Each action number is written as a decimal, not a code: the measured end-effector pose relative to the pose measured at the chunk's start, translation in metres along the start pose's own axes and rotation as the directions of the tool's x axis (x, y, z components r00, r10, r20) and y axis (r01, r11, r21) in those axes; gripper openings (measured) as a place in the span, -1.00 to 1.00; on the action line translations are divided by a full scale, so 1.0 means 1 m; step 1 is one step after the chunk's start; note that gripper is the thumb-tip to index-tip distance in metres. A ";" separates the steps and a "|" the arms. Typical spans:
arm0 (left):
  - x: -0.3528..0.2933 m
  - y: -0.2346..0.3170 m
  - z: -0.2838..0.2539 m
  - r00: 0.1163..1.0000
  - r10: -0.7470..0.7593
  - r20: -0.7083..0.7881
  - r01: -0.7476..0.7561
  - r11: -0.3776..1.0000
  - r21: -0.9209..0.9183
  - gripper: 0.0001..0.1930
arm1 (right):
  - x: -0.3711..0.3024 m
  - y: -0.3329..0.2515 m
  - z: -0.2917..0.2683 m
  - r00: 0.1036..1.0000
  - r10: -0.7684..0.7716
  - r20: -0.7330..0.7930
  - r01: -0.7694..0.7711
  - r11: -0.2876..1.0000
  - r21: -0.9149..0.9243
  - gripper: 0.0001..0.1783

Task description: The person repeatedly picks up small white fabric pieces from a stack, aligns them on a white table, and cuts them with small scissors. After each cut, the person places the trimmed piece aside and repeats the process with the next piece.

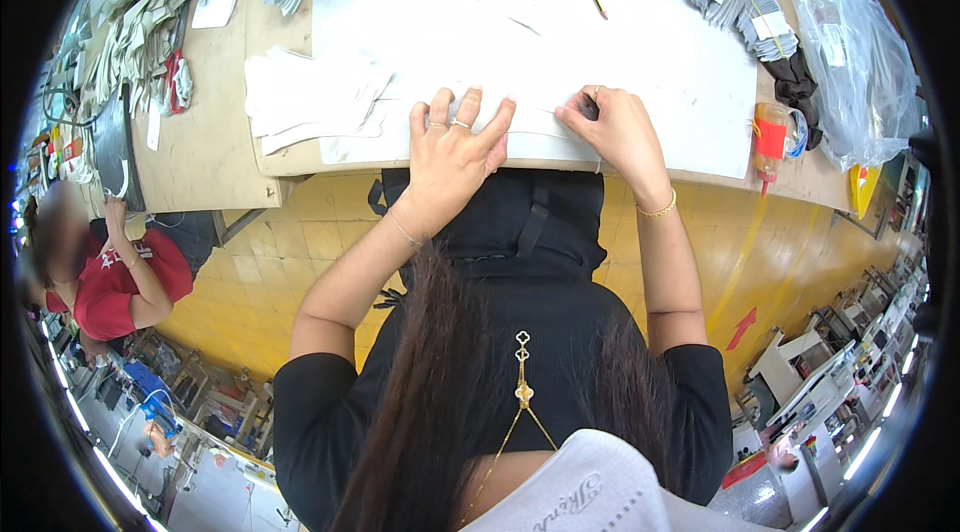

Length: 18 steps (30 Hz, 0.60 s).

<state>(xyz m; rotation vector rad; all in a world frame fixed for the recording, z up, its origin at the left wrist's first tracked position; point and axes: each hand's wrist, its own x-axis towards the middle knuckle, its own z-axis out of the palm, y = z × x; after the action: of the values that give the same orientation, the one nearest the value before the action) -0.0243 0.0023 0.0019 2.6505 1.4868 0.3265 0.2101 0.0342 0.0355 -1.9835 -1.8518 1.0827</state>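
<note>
A: What occupies the field, from largest down?
B: The desk (200,167), overlaid by a white sheet (690,102); then, at left, a loose, fanned pile of white pieces (315,97), and, at far right, grey bundles (740,0) bound with ties.
A: And the hands?
B: The left hand (450,152) has its fingers bent and spread at the near edge; the right hand (618,132) brings thumb and forefinger close together. Whether either grips cannot be told.
A: Where is the white strip (545,145)?
B: Between the hands, along the desk's near edge.
A: How far along?
B: Probably partway: the bundles are tied, the pile untied; glare hides the strip's finish.
</note>
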 end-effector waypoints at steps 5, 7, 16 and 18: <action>0.002 0.007 -0.003 0.995 -0.010 0.097 0.007 1.000 0.031 -0.50 | 0.007 -0.001 -0.004 0.999 -0.029 0.036 0.030 0.998 -0.051 -0.61; 0.003 0.009 -0.005 0.990 -0.017 0.142 0.010 0.999 0.049 -0.49 | 0.009 -0.001 -0.006 0.998 -0.035 0.043 0.037 0.998 -0.055 -0.61; 0.005 0.033 -0.003 0.999 -0.038 0.028 0.039 0.999 -0.034 -0.41 | 0.015 0.003 -0.002 0.998 -0.041 0.056 0.047 0.994 -0.102 -0.66; 0.008 0.046 0.004 0.998 0.016 -0.065 -0.023 0.993 -0.112 -0.43 | 0.015 0.004 0.002 0.997 -0.064 0.036 0.067 0.992 -0.103 -0.60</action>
<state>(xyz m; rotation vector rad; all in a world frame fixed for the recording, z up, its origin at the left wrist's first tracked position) 0.0194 -0.0148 0.0071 2.5908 1.4162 0.4857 0.2106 0.0463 0.0262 -1.9564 -2.0139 1.0252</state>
